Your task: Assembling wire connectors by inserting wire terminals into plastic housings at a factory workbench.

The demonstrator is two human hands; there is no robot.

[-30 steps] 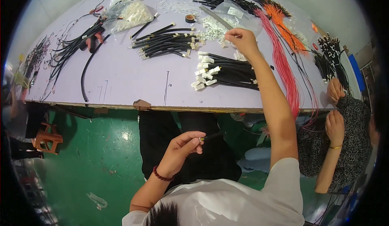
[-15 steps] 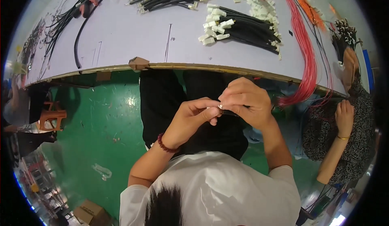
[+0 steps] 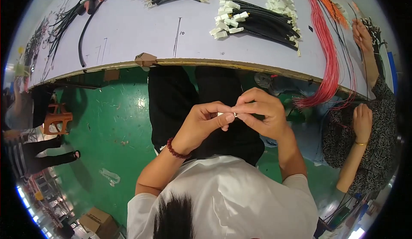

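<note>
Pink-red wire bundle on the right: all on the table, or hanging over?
Hanging over: the pink-red wire bundle lies mostly on the tabletop, but its loose near end drops past the table's front edge.

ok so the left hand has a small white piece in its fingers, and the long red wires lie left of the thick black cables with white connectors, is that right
Not quite: the long red wires lie right of the thick black cables, as the head view shows. The small white piece is indeed in the left hand.
</note>
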